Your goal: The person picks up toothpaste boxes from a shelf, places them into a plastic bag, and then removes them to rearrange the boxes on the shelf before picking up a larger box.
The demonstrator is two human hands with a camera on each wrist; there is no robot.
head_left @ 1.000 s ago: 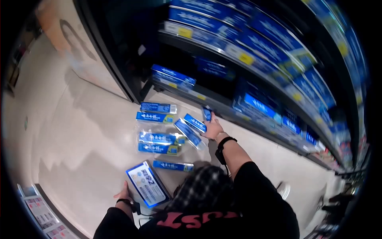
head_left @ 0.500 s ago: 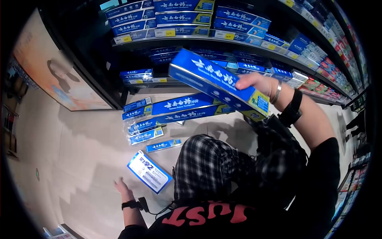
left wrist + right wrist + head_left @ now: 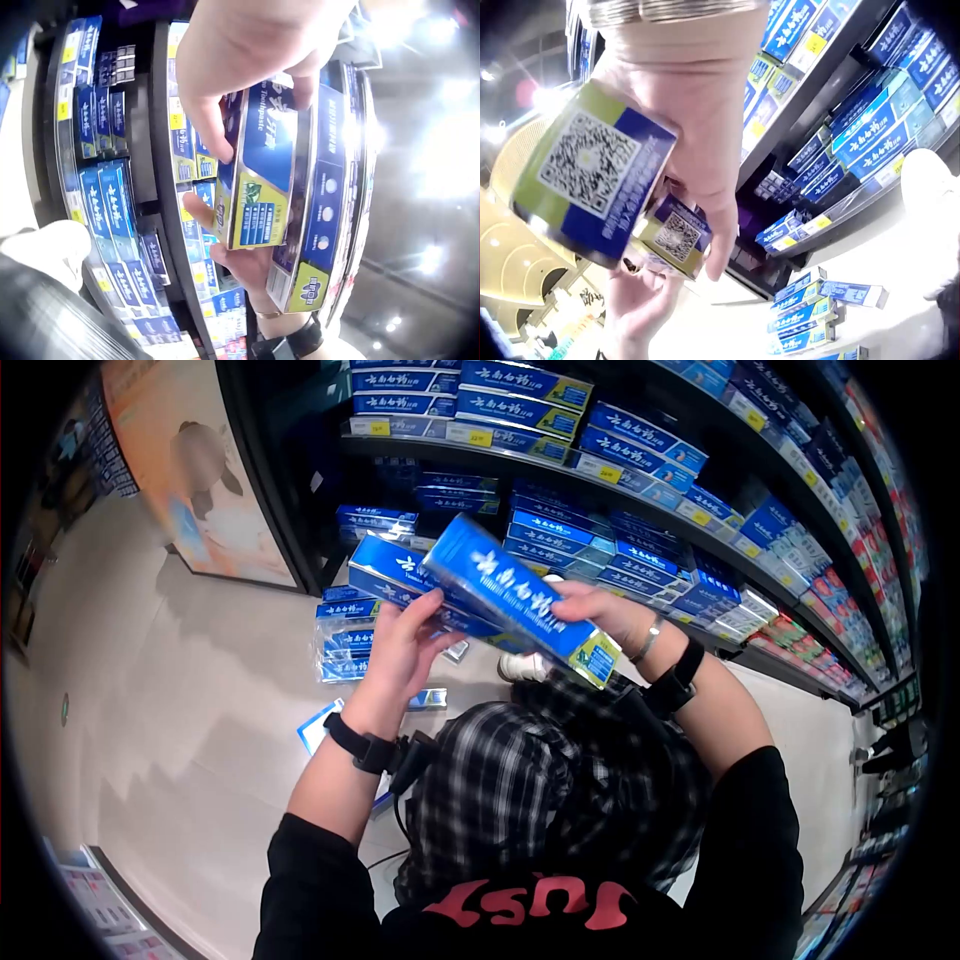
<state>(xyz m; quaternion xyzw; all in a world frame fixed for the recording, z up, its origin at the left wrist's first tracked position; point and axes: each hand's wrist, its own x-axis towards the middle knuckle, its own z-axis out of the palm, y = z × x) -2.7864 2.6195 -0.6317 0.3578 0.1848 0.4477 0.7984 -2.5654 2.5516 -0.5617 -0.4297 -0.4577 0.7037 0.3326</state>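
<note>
left hand (image 3: 395, 660) has risen since the earlier frame, from beside the promotional card (image 3: 318, 727) on the floor, to the boxes that right hand (image 3: 608, 615) lifted. we note the upper box (image 3: 510, 590) lying across the lower box (image 3: 380, 568), both raised above the plaid-covered lap (image 3: 490, 770).

grip, as we read it: left hand partly closed, thumb and fingers pinching the lower box; right hand curled round the upper box near its yellow-green end, thumb on its face.

containers: both boxes are printed toothpaste cartons, closed at the ends we see; contents not visible. shelves (image 3: 425, 435) hold rows and stacks of similar blue cartons. on the floor, a group of cartons (image 3: 345, 641) lies partly in clear wrap, with a single carton (image 3: 430, 699) nearer the lap.

by view: right wrist shows square codes on both box ends, unseen from the head; left wrist shows ceiling lights (image 3: 431, 259).

obscured: left forearm covers part of the card; the upper box hides much of the lower one; small print is unreadable to us.
</note>
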